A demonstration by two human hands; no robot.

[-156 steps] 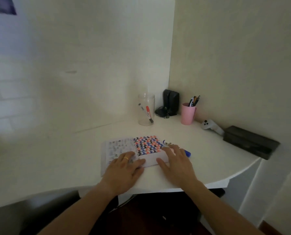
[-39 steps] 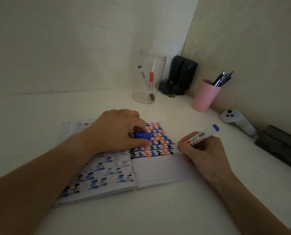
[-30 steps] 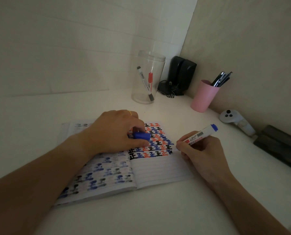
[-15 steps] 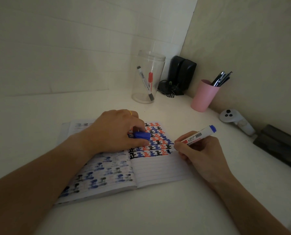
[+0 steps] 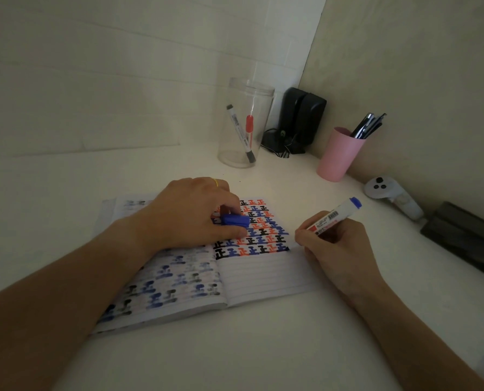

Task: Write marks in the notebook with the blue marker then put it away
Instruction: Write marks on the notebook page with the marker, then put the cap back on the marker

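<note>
Left hand [image 5: 191,214] lies knuckles-up on the open notebook [image 5: 207,266], pressing the pages flat near the spine; thumb and forefinger are pinched on the blue marker cap [image 5: 235,220], gold ring on one finger. Left forearm crosses the near-left part of the left page. Right hand [image 5: 336,246] is curled in a writing grip, fingers closed round the blue marker [image 5: 335,214]; its barrel tilts up and to the far right, blue end uppermost, and the tip is down at the right edge of the right page, at the end of the last filled row of marks. The tip itself is hidden by the fingers.

The notebook sits mid-desk [image 5: 235,348]. The far half of its right page is filled with black, blue and red marks; the near half is bare ruled lines.

Far from the notebook stands a clear plastic jar [image 5: 245,124] holding a black-capped marker and a red one. To its right, in the corner, are black speakers [image 5: 303,119], then a pink cup [image 5: 339,155] of pens. Further right lie a white VR controller [image 5: 390,197] and a dark box [image 5: 466,238] by the wall. All are well apart from the hands, nothing blocks the page.
</note>
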